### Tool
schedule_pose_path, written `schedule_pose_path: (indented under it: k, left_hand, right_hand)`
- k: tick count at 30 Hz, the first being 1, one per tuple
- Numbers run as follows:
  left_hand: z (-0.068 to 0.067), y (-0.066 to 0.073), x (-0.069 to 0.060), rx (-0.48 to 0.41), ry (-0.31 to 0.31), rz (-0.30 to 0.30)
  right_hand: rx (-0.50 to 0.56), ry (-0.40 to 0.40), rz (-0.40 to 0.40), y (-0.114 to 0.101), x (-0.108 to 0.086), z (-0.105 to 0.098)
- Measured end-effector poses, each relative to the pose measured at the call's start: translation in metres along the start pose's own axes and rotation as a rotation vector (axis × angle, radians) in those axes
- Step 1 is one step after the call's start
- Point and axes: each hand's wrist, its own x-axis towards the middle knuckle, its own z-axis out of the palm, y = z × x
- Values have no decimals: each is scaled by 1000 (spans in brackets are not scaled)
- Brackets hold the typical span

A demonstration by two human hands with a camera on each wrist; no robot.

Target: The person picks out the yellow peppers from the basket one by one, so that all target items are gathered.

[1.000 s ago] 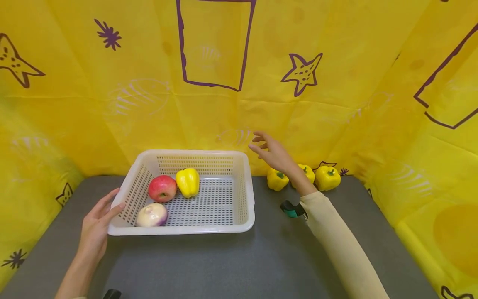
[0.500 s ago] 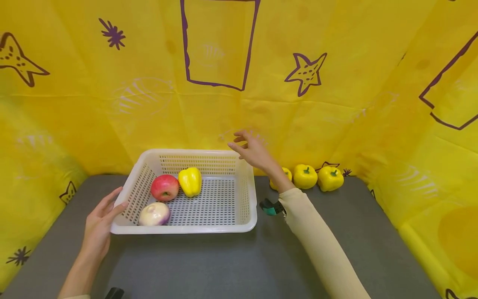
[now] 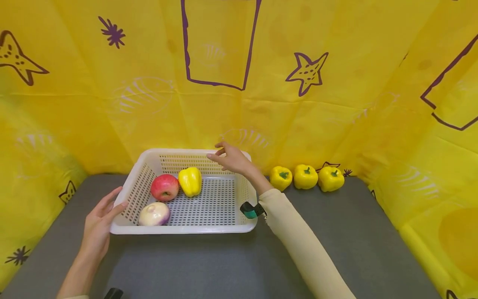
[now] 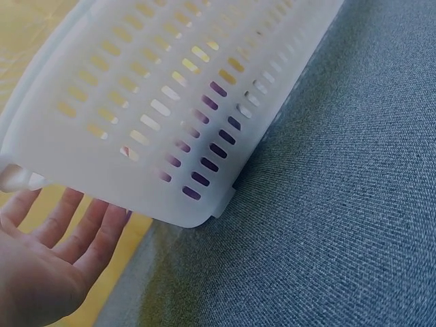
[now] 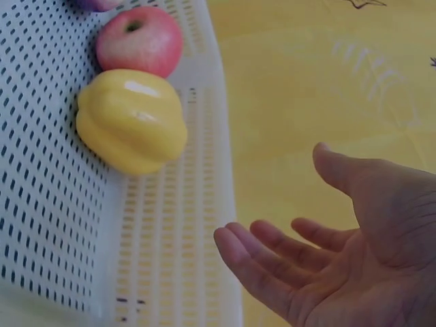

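Note:
A white perforated plastic basket (image 3: 183, 229) stands on the grey tabletop. In it lie a red apple (image 3: 164, 187), a yellow bell pepper (image 3: 190, 182) and a white-and-purple turnip (image 3: 154, 214). My left hand (image 3: 98, 222) holds the basket's left end, thumb at the rim and fingers along the outer wall, as the left wrist view (image 4: 65, 255) also shows. Over the basket's back right part hovers my right hand (image 3: 232, 158), palm facing left and nothing in it. Its fingers are spread and loosely bent in the right wrist view, apart from the pepper.
Three yellow bell peppers with green stems, the nearest one (image 3: 281, 178) beside the basket, form a row at the back right of the table (image 3: 298, 241). A yellow patterned cloth (image 3: 209, 112) hangs behind and at both sides.
My right hand has moved left from above the row of peppers to over the basket, uncovering the peppers. My left hand stays at the basket's left end. The view has shifted slightly.

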Motion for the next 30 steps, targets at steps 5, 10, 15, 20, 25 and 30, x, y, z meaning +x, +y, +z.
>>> schedule_pose_path:
  k: [5, 10, 15, 20, 25, 30]
  left_hand:
    - [1, 1, 1, 21, 9, -6]
    - [0, 1, 0, 15, 8, -11]
    - [-1, -1, -1, -11, -4, 4]
    - [0, -3, -1, -30, -13, 2]
    - [0, -4, -1, -10, -7, -7]
    - [0, -2, -1, -1, -2, 2]
  right_hand:
    - [2, -29, 22, -3, 9, 15]
    - [36, -81, 89, -6, 17, 32]
    - [-7, -120, 156, -9, 28, 51]
    - [-68, -130, 268, -13, 38, 68]
    - [-106, -134, 296, -14, 47, 76]
    - [-137, -153, 263, -11, 53, 80]
